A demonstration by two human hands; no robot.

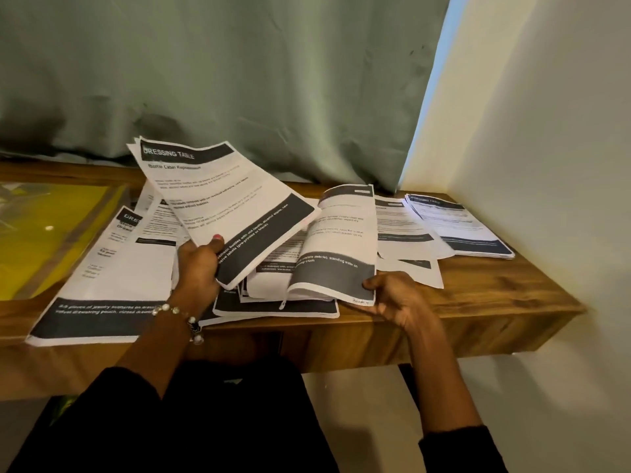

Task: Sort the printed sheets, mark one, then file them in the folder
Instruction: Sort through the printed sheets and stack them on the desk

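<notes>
Left hand [198,264] grips a lifted bundle of sheets [222,203], thumb on top; right hand [397,295] pinches the corner of a curled page [345,240] on the middle pile. Risk: loose piles on the desk [478,302] slide and sorted groups mix. Yellow folder [41,230] far left (cut off). Small print unreadable.

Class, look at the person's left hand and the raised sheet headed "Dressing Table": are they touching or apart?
Touching. The head view shows the left hand gripping the Dressing Table sheet at its lower edge, thumb pressed on the printed face, lifting it above the other papers.
</notes>
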